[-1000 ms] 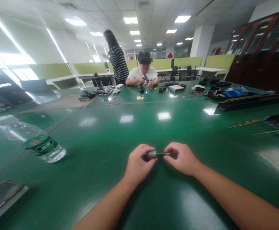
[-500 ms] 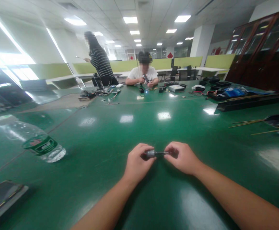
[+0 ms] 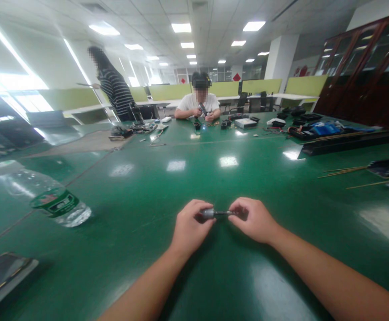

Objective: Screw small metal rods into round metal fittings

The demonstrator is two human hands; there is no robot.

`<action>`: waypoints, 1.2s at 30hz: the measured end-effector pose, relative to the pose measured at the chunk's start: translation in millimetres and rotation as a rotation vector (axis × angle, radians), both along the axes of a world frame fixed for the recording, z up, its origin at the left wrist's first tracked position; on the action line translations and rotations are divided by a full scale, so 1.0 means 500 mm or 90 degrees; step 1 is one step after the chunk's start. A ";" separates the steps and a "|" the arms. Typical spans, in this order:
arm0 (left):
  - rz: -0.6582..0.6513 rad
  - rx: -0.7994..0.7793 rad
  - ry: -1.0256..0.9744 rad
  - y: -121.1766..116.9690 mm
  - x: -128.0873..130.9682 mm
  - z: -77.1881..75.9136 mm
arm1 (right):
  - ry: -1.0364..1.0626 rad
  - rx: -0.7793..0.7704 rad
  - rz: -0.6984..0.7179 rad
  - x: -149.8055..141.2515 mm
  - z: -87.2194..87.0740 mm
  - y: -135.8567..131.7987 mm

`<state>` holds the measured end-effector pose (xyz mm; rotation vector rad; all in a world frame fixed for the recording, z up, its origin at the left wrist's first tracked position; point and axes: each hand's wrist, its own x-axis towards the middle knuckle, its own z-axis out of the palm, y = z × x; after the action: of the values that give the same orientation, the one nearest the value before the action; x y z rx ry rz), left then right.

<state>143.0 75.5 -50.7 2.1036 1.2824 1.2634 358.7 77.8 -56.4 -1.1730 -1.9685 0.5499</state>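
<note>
My left hand (image 3: pixel 192 225) is closed around the rear of a small grey metal cylinder (image 3: pixel 208 213), thumb and fingers on its sides. From the cylinder's right end a thin dark shaft (image 3: pixel 220 213) points towards my right hand (image 3: pixel 255 219). The thumb and forefinger of my right hand pinch the shaft's far end, and its tip is hidden by them. Shaft and cylinder lie roughly level, just above the green tabletop (image 3: pixel 201 178). The pieces are too small and blurred to tell their exact kind.
A clear plastic bottle (image 3: pixel 57 200) lies on its side at left, with a phone-like device (image 3: pixel 5 281) nearer me. Thin rods (image 3: pixel 345 169) and a black tray (image 3: pixel 348 143) are at right. A seated person (image 3: pixel 197 104) works across the table; another person (image 3: pixel 116 91) stands behind.
My left hand and the grey cylinder have shifted slightly left, while my right hand stays nearly still. The standing person in stripes has moved left.
</note>
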 end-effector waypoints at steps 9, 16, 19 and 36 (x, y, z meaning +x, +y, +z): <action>0.004 -0.008 0.004 0.003 -0.002 -0.001 | 0.005 -0.002 -0.001 0.001 -0.002 0.003; 0.004 -0.008 0.001 0.004 -0.006 -0.005 | 0.003 -0.003 0.001 0.001 -0.001 0.004; 0.003 -0.007 -0.001 0.004 -0.005 -0.004 | 0.004 0.000 -0.002 0.001 -0.001 0.004; 0.003 0.002 -0.005 0.003 -0.003 -0.002 | 0.002 -0.005 -0.008 0.001 0.001 0.002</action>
<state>141.3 76.9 -51.7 2.0961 1.2834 1.2748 359.2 78.8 -56.1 -1.1881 -1.9566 0.5527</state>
